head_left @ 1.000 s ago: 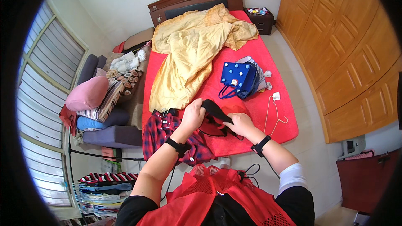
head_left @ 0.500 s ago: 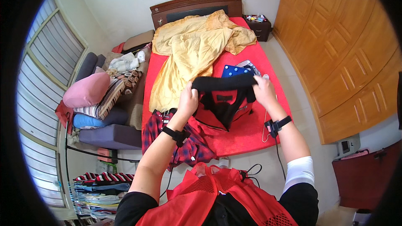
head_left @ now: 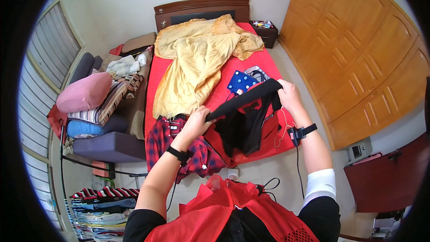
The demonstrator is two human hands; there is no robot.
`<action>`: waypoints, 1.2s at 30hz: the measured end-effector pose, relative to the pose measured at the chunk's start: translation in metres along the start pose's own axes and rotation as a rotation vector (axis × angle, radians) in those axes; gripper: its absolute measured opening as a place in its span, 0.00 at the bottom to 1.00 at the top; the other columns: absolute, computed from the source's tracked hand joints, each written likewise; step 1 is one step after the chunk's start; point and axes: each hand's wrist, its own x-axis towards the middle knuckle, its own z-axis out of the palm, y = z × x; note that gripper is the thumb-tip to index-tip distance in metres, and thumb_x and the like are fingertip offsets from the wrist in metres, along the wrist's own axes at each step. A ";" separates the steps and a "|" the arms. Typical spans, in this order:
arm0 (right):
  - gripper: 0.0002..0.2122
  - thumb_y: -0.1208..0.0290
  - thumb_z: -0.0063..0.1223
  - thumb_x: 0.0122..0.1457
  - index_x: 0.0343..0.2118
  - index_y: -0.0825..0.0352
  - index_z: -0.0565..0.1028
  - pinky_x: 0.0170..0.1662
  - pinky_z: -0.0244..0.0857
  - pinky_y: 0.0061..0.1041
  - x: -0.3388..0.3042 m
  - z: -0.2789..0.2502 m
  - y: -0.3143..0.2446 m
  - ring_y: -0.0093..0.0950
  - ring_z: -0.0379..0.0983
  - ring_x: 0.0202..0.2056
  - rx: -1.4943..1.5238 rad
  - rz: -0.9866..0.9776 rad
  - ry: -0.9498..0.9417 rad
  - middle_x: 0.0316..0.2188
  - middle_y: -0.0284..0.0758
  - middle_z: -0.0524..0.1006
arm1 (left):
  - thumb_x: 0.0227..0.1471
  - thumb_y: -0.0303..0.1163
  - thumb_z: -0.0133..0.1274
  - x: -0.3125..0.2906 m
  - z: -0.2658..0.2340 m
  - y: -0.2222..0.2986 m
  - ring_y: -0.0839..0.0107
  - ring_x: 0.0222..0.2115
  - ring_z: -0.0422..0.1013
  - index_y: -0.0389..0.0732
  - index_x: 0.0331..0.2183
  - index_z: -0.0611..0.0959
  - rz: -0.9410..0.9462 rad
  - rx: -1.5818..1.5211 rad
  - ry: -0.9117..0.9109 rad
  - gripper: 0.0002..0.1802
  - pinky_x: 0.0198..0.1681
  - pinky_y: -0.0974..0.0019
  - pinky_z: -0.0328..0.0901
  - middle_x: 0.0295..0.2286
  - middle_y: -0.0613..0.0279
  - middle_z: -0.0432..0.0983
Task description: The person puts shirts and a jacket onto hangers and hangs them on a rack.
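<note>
Above the near end of the bed, a red-and-black jacket (head_left: pixel 244 130) hangs from my two hands by its wide black band. My left hand (head_left: pixel 197 122) is closed round the band's left end, lower than the other. Higher up, my right hand (head_left: pixel 290 95) pinches the right end, so the band slants between them. The jacket's body droops below, dark inside with red parts at its sides. Close to my left hand lies a red-and-blue plaid shirt (head_left: pixel 163 141) over the bed's edge. A thin wire hanger (head_left: pixel 283 133) rests below my right hand.
The red-sheeted bed (head_left: pixel 233 69) bears a crumpled yellow cover (head_left: pixel 192 62) and a blue dotted folded item (head_left: pixel 241 82). A sofa piled with cushions (head_left: pixel 85 94) stands left, a clothes rack (head_left: pixel 101 210) at lower left. Wooden wardrobes (head_left: pixel 354 49) line the right side.
The band has gone from nearly level to slanted, my left hand lower and my right slightly right. The jacket has swung round, showing more black. The view has shifted a little.
</note>
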 end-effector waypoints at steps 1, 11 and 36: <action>0.14 0.74 0.49 0.56 0.44 0.63 0.81 0.43 0.73 0.49 -0.006 0.002 0.004 0.53 0.79 0.40 0.024 -0.043 0.015 0.34 0.51 0.81 | 0.53 0.36 0.64 -0.011 0.009 -0.009 0.43 0.40 0.75 0.35 0.34 0.80 0.011 0.012 0.023 0.15 0.44 0.46 0.68 0.32 0.43 0.77; 0.10 0.67 0.52 0.63 0.44 0.59 0.81 0.42 0.73 0.49 -0.039 0.042 0.061 0.50 0.80 0.40 -0.113 0.087 -0.172 0.36 0.47 0.83 | 0.63 0.28 0.51 -0.043 0.073 -0.039 0.35 0.39 0.75 0.34 0.40 0.76 -0.239 -0.014 0.127 0.07 0.41 0.41 0.69 0.35 0.35 0.78; 0.16 0.58 0.58 0.63 0.35 0.69 0.82 0.45 0.72 0.45 -0.279 0.212 0.494 0.48 0.81 0.41 0.036 1.027 -0.350 0.35 0.52 0.82 | 0.66 0.33 0.52 0.089 0.169 0.033 0.40 0.29 0.75 0.33 0.41 0.77 -0.543 0.102 0.037 0.11 0.32 0.50 0.66 0.27 0.37 0.77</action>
